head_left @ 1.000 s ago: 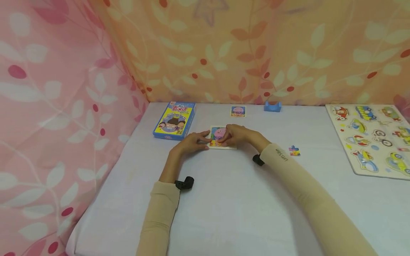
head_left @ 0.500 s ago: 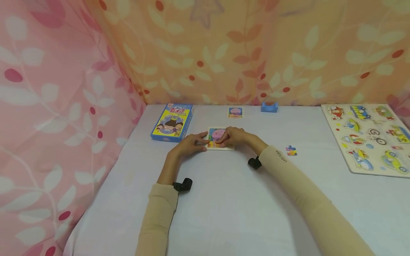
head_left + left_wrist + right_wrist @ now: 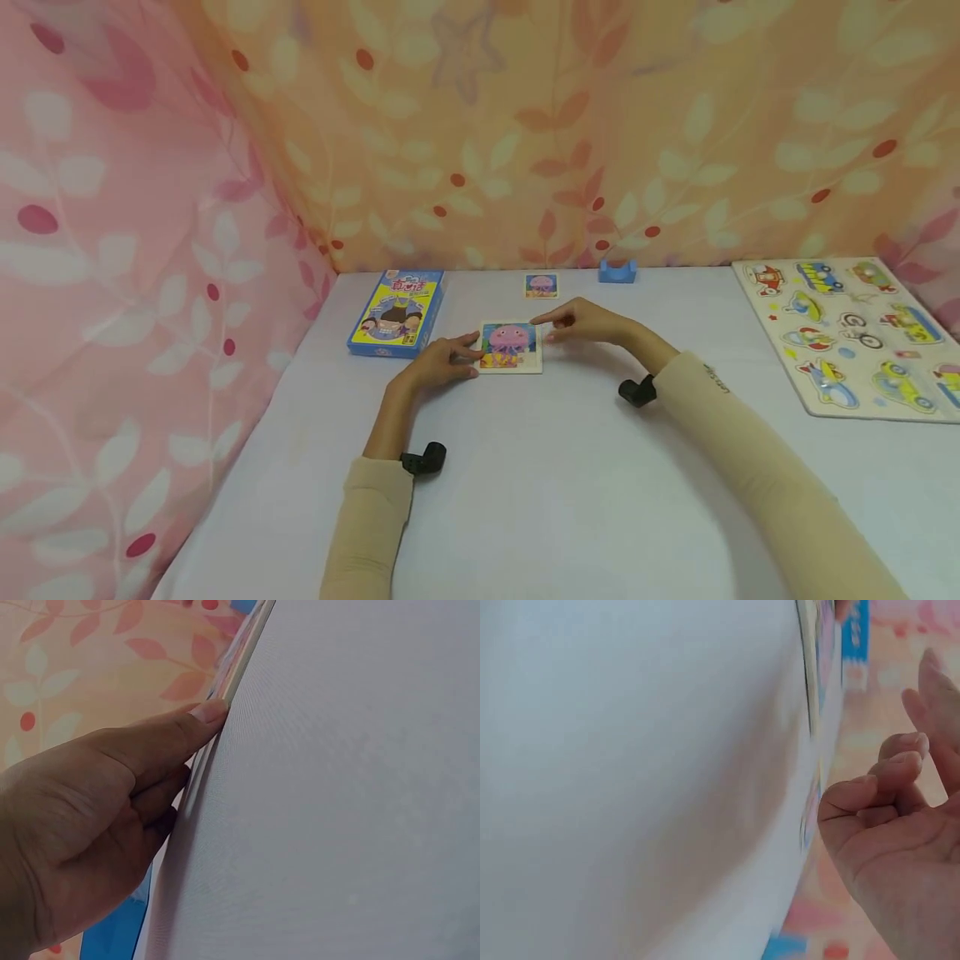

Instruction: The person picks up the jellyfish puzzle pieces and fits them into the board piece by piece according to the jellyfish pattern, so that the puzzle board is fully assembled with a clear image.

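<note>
A small square jigsaw puzzle (image 3: 510,340) with a pink jellyfish picture lies flat in a pale frame; bare wood shows at its lower right. My left hand (image 3: 438,364) rests against the puzzle's left side, one fingertip over the picture's edge. In the left wrist view the thumb (image 3: 210,710) of that hand lies along the frame's edge. My right hand (image 3: 592,322) is at the puzzle's upper right corner with its index finger extended and nothing held. Other fingers (image 3: 900,772) of the right hand are bent in the right wrist view.
Behind the puzzle lies a small jellyfish card (image 3: 542,286), with a blue plastic holder (image 3: 617,272) to its right. A blue and yellow card box (image 3: 397,315) lies at the left. A vehicle puzzle board (image 3: 851,337) lies at the far right of the white table (image 3: 570,500).
My right hand has lifted off the puzzle's picture and moved right to its upper right corner, index finger extended. Its sleeve now covers where a loose jigsaw piece lay. My left hand stays at the puzzle.
</note>
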A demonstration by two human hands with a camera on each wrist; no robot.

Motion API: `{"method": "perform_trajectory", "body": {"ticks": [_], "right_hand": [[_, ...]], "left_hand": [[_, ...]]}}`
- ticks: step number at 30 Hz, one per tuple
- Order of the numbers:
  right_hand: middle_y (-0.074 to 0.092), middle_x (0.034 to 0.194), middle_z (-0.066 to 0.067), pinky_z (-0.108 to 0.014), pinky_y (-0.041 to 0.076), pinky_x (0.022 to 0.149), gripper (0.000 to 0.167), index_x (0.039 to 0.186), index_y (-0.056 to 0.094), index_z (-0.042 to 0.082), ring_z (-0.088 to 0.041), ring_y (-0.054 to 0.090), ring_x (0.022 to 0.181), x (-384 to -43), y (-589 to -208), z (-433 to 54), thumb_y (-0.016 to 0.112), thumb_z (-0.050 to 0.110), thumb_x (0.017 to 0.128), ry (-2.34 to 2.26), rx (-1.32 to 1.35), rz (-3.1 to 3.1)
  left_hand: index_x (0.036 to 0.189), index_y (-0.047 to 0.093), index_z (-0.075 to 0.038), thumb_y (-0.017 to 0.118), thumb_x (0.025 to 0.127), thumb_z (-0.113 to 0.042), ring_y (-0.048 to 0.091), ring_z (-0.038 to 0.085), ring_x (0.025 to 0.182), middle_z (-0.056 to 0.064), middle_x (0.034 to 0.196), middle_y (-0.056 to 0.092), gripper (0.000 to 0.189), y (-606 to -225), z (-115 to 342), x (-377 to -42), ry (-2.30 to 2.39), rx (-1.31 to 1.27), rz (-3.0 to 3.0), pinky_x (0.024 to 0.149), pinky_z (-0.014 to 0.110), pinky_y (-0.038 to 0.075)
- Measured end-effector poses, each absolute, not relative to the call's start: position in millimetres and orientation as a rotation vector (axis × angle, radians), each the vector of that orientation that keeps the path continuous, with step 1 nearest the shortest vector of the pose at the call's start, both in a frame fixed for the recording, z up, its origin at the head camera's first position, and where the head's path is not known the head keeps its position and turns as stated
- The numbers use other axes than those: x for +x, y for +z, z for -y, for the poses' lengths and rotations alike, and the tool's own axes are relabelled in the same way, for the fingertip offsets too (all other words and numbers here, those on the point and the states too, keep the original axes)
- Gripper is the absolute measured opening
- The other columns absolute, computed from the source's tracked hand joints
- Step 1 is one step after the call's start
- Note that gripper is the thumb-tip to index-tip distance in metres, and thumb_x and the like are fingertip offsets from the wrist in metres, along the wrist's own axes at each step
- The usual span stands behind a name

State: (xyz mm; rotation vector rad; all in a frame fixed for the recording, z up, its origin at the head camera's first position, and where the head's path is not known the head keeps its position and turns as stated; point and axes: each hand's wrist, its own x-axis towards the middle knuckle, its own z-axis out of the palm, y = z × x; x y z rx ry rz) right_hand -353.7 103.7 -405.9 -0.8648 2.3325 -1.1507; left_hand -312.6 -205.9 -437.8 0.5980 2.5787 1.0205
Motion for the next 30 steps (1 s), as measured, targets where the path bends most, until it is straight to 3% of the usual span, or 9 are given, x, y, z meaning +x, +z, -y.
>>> {"method": "perform_trajectory", "body": {"ticks": [8,14,22,30], "right_hand": [[0.036,0.067,-0.002,-0.022,0.029,0.052,0.051,0.129,0.054,0.008,-0.012,0.035,0.062,-329.3,-404.8,-186.7,0.069,0.021,0.082,-1.070,-0.722,-2.484],[0.043,0.083,-0.007,-0.027,0.033,0.063,0.069,0.128,0.051,0.010,-0.017,0.040,0.076,-296.6,-405.2,-221.0,0.077,0.038,0.071,-0.724,-0.680,-2.679],[0.045,0.082,-0.007,-0.027,0.034,0.066,0.057,0.108,0.054,0.006,-0.016,0.041,0.076,-271.6,-419.1,-235.8,0.079,0.037,0.067,-0.717,-0.695,-2.733],[0.045,0.078,-0.005,-0.026,0.033,0.065,0.039,0.098,0.059,0.009,-0.015,0.040,0.072,-279.5,-419.9,-230.9,0.079,0.027,0.069,-0.711,-0.743,-2.812]], "left_hand": [[0.117,0.064,-0.014,0.071,0.080,-0.022,0.025,0.025,0.139,-0.001,0.146,0.037,0.039,-443.3,209.4,-307.6,1.055,0.633,-2.589,0.113,0.046,0.021],[0.117,0.064,-0.014,0.072,0.079,-0.024,0.026,0.026,0.139,0.001,0.146,0.037,0.040,-441.4,209.8,-309.3,1.071,0.674,-2.581,0.113,0.047,0.020],[0.118,0.063,-0.010,0.071,0.080,-0.018,0.027,0.025,0.138,0.003,0.146,0.036,0.040,-442.4,203.6,-304.0,1.075,0.685,-2.561,0.113,0.044,0.021],[0.120,0.062,-0.011,0.069,0.082,-0.020,0.024,0.025,0.140,0.001,0.147,0.035,0.039,-439.7,210.0,-307.2,1.086,0.685,-2.567,0.113,0.046,0.021]]}}
